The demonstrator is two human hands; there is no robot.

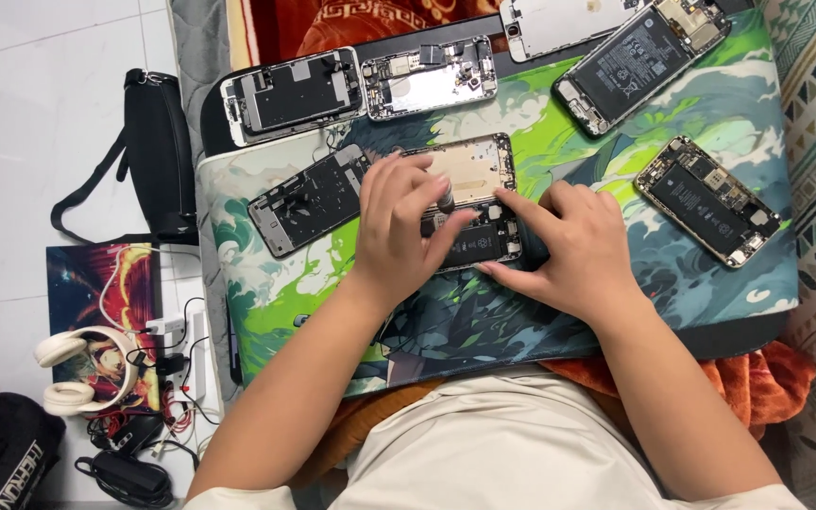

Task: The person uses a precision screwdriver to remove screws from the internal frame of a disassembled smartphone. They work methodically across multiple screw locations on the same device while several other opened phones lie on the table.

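seemingly mid-unscrewing, left hand pinches a small screwdriver upright over the opened phone at the mat's centre, right hand pressing flat beside it, fingers spread, holding nothing; steady downward pressure seems needed.

Black rectangular battery labels with pale print are seen on the opened phone at top right and on the opened phone at right, both laid on the green patterned mat. A dark label on the battery of the central phone is partly covered by the hands. No lit screens, packages or signs are visible.
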